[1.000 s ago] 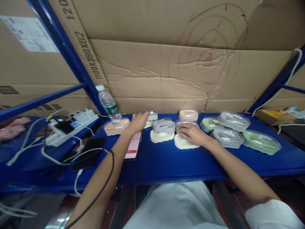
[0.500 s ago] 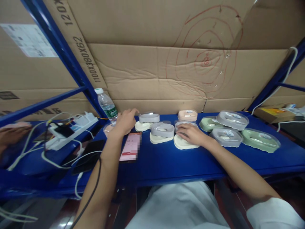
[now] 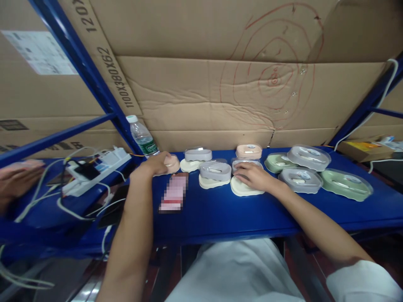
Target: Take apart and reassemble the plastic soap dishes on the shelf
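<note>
Workshop-like bench: blue metal rack (image 3: 84,73), cardboard backing (image 3: 176,92), power strip (image 3: 116,161).

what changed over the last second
The left hand moved left from the rear gray box to the peach box, which has shifted slightly right. The right hand stayed at another gray box; the bottle stayed put.

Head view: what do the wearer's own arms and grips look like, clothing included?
The left grip and right grip are ungloved human hands, with no markings that can be made out. The left arm is uncovered as far as it shows. The right arm is bare below a loose, whitish fabric sleeve that ends near the elbow.
</note>
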Demonstrator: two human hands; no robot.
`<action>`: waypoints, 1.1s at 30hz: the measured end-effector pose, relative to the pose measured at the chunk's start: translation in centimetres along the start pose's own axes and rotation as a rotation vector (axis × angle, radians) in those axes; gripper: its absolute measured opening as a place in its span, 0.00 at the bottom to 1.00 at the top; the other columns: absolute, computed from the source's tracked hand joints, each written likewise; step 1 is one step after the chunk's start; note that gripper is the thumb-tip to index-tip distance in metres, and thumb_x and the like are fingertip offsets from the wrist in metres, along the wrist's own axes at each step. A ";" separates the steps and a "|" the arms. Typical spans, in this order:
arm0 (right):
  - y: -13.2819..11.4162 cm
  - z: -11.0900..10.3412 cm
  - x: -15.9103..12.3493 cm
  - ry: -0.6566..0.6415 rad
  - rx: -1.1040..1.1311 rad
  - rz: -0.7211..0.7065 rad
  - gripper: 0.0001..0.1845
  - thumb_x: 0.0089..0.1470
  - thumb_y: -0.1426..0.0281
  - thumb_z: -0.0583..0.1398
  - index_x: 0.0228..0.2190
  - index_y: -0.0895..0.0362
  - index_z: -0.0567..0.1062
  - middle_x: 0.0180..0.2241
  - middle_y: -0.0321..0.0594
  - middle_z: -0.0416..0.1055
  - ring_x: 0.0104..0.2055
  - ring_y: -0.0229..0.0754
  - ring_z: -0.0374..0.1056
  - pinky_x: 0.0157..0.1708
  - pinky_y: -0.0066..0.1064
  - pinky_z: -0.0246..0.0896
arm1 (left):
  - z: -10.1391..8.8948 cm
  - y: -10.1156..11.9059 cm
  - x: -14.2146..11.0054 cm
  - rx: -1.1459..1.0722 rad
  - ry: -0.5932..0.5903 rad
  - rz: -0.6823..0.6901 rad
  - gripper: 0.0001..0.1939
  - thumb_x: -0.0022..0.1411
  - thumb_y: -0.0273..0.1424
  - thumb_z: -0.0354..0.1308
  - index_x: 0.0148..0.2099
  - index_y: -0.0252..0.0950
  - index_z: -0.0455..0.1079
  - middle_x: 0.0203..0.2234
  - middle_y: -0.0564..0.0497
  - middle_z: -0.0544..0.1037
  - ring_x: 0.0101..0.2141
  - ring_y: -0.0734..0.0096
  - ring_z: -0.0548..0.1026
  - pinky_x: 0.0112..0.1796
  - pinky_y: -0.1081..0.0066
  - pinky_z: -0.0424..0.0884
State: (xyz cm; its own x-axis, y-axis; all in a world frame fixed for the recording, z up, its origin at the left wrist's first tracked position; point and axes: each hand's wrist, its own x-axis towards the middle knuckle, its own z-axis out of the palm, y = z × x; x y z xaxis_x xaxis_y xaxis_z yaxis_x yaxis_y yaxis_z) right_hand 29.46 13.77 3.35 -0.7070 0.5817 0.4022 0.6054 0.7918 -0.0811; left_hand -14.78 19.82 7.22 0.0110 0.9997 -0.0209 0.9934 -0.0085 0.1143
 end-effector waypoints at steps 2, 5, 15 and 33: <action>0.0 0.0 0.0 0.005 0.014 0.003 0.15 0.70 0.66 0.57 0.47 0.53 0.83 0.52 0.49 0.77 0.53 0.53 0.75 0.54 0.45 0.70 | 0.2 0.4 0.5 0.027 0.002 -0.017 0.21 0.71 0.38 0.63 0.61 0.37 0.70 0.56 0.43 0.75 0.51 0.57 0.78 0.49 0.54 0.78; 0.0 0.1 0.0 0.006 0.020 0.008 0.14 0.70 0.65 0.57 0.46 0.53 0.83 0.52 0.49 0.77 0.53 0.53 0.75 0.55 0.46 0.70 | 0.0 1.1 0.7 0.056 0.027 -0.003 0.21 0.71 0.40 0.62 0.61 0.38 0.71 0.54 0.43 0.77 0.51 0.57 0.78 0.51 0.53 0.76; -0.2 -0.2 -0.1 -0.010 -0.008 0.007 0.14 0.71 0.65 0.57 0.47 0.54 0.82 0.53 0.47 0.77 0.53 0.51 0.76 0.55 0.43 0.70 | -0.9 3.7 -0.6 0.113 0.208 0.017 0.15 0.75 0.35 0.50 0.54 0.40 0.76 0.52 0.41 0.81 0.55 0.50 0.77 0.53 0.58 0.72; -0.4 -0.4 0.0 -0.008 -0.024 0.012 0.13 0.70 0.66 0.58 0.46 0.53 0.83 0.53 0.47 0.77 0.53 0.51 0.76 0.53 0.43 0.71 | 1.5 4.1 0.6 0.136 -0.056 0.121 0.19 0.72 0.39 0.62 0.61 0.38 0.71 0.57 0.43 0.75 0.51 0.58 0.78 0.50 0.54 0.78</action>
State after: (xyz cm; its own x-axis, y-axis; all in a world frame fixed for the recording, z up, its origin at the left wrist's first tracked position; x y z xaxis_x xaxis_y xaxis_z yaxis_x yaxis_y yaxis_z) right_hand 29.40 13.36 3.73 -0.7024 0.5926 0.3943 0.6222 0.7802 -0.0643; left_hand -10.48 20.32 6.16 0.1335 0.9885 -0.0704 0.9907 -0.1349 -0.0157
